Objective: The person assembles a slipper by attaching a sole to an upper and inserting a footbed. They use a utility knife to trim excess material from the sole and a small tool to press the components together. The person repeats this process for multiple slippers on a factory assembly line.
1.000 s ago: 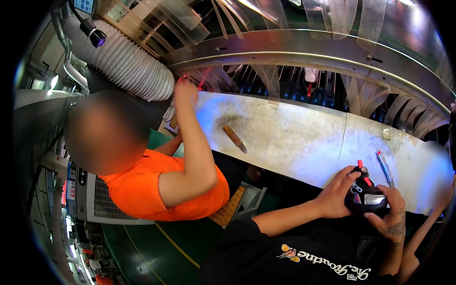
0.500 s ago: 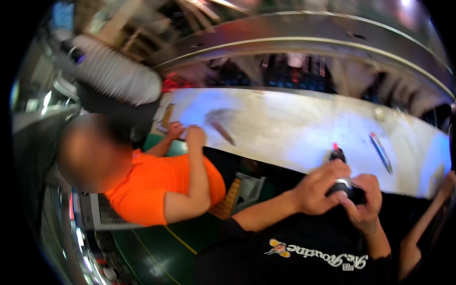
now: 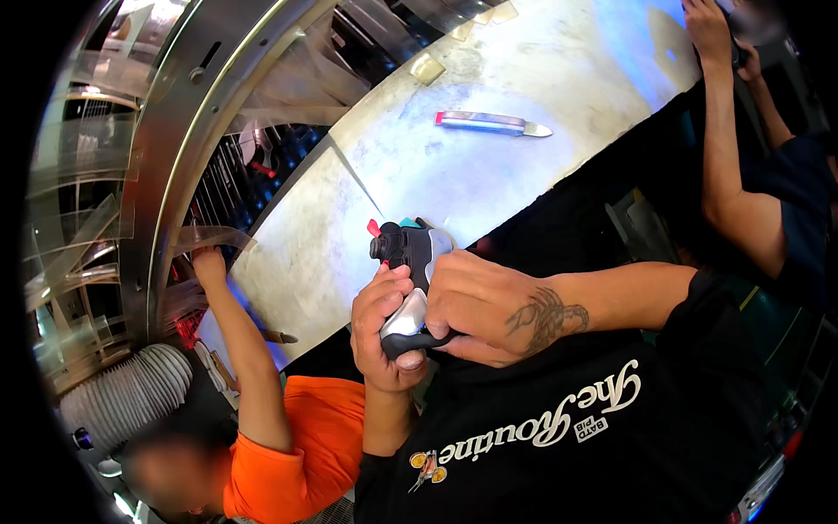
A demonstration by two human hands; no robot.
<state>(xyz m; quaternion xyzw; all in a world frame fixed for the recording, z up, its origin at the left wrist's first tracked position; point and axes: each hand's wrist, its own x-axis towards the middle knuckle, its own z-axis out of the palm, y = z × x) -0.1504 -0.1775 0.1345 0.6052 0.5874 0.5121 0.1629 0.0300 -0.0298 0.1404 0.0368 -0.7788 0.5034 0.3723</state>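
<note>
Surface [image 3: 401, 166], long, pale and scuffed, is crossed at left by a co-worker's bare arm [image 3: 249, 349], by which room may be narrowed. A black-and-silver shoe with red tabs [image 3: 416, 251] is held at the surface's near edge, wrapped by the left hand [image 3: 374, 327] and gripped by the right hand [image 3: 484, 306]; manual handling seems in progress, steady two-sided support called for. Beyond, a blue-and-silver, red-ended knife [image 3: 493, 124] is laid flat.

White script lettering [image 3: 543, 421] is printed upside down across the black shirt [image 3: 559, 480]; beside it, small block letters are set in a white label [image 3: 591, 429].
</note>
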